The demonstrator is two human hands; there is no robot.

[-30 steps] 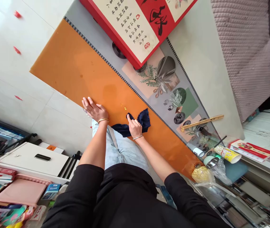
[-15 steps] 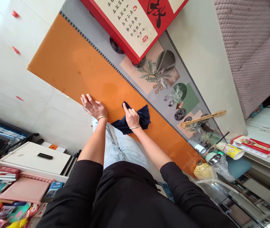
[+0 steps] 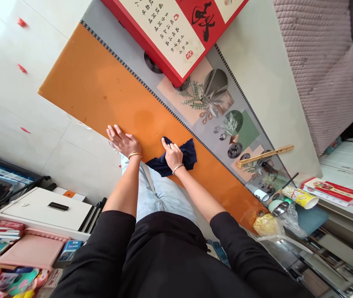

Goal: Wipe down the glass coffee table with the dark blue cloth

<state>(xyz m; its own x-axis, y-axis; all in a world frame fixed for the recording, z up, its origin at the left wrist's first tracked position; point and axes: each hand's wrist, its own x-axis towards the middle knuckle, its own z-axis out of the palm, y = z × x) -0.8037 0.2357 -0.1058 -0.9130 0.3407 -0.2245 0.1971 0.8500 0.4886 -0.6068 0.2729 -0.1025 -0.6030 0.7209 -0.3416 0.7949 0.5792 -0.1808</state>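
My left hand [image 3: 123, 140] lies flat on the near edge of the orange tabletop [image 3: 86, 70], fingers spread, holding nothing. A crumpled dark blue cloth [image 3: 189, 155] rests on the table to its right. On top of that cloth is my right hand [image 3: 173, 155], its index finger stretched out and pressing the cloth's tip down while the other fingers curl into the fabric. Small specks and a damp-looking patch [image 3: 143, 120] show on the orange surface near the fingertip.
A large red and cream box [image 3: 176, 41] stands on the patterned grey mat [image 3: 247, 120] across the table. Toward the right lie a wooden back scratcher [image 3: 266, 155], a white cup [image 3: 261, 195], a yellow popcorn tub [image 3: 303, 198] and a bowl [image 3: 278, 207]. A white cabinet [image 3: 46, 207] is at lower left.
My right index finger has drawn back slightly toward me with the cloth's tip, and the wrist is bent a little more. My left hand stays in place on the table.
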